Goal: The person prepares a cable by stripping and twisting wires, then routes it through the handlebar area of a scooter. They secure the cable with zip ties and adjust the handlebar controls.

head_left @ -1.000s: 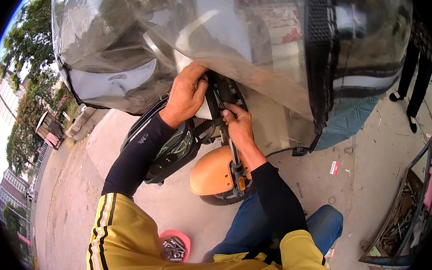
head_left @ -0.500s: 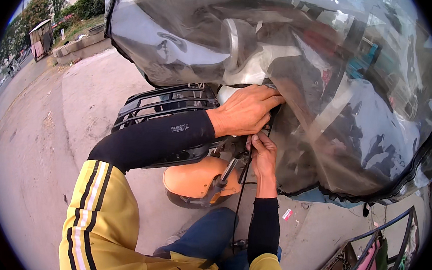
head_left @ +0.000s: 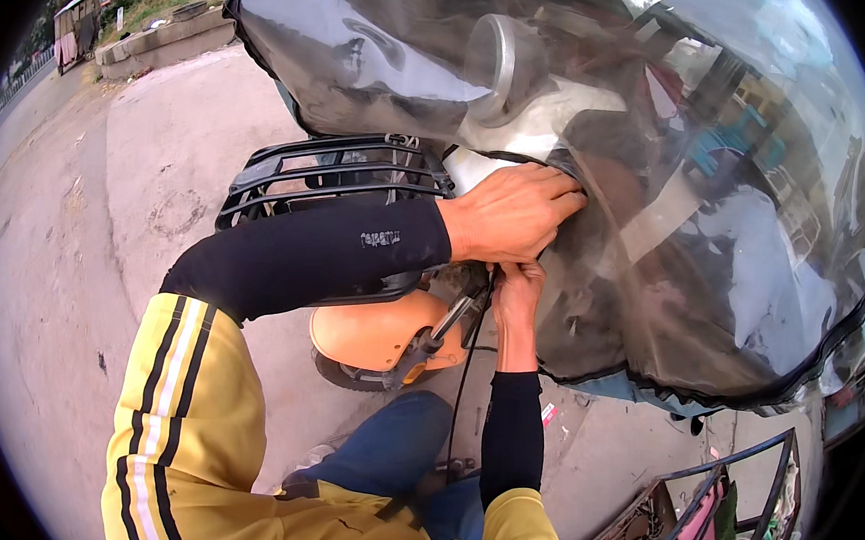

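Note:
My left hand [head_left: 517,211] reaches across from the left, its fingers curled over the dark edging of a clear plastic cover [head_left: 649,325] draped over a vehicle's front. Just below it, my right hand [head_left: 518,294] is closed with fingertips together under the left palm. What it pinches is hidden. A thin black cable [head_left: 467,373] hangs down beside my right wrist. Behind the hands, part of a white body panel [head_left: 472,169] shows under the cover's edge. An orange front mudguard [head_left: 373,331] sits over a wheel below, next to a fork tube [head_left: 456,315].
A black metal rack [head_left: 329,174] juts out left of my hands. At the lower right stands a metal-framed basket [head_left: 673,488] holding tools and scraps. My jeans-clad leg [head_left: 380,447] is beside the wheel. A low concrete kerb [head_left: 168,43] and a small shed [head_left: 75,29] stand farther off.
The view has shifted slightly. My right hand has moved up closer beneath my left, and its thumb is now less visible. My left hand keeps its hold at the cover's edge.

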{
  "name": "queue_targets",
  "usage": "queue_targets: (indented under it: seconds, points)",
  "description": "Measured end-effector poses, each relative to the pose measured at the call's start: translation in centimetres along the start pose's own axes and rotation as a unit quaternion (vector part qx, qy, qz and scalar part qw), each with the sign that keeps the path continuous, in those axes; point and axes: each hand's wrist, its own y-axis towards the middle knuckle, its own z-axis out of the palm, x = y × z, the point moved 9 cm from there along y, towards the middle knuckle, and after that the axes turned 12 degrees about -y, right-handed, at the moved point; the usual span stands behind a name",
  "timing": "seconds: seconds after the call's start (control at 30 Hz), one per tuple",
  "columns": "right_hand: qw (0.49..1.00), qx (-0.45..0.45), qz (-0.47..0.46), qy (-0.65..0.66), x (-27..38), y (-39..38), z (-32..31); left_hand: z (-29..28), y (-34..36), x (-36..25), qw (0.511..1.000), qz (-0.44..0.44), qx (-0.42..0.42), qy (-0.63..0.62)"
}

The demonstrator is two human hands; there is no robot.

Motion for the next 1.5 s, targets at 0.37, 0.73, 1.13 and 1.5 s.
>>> queue_targets:
  seconds: [0.37,0.73,1.13,1.5]
  points:
    - [0.994,-0.099,-0.037,0.038,1.2,-0.1,-0.8,-0.1,0.1,-0.4,0.999,0.014,0.000,0.030]
    - [0.984,0.004,-0.019,-0.177,1.3,-2.2,-1.8,1.0,-0.1,-0.4,0.996,0.030,0.027,0.082]
    - [0.989,-0.108,-0.040,0.090,1.7,-0.8,0.4,1.3,-0.2,-0.6,0.993,0.044,0.027,0.109]
    - [0.888,-0.042,-0.127,-0.440,6.5,-0.7,-0.5,1.5,-0.4,-0.4,0.992,0.044,0.045,0.109]
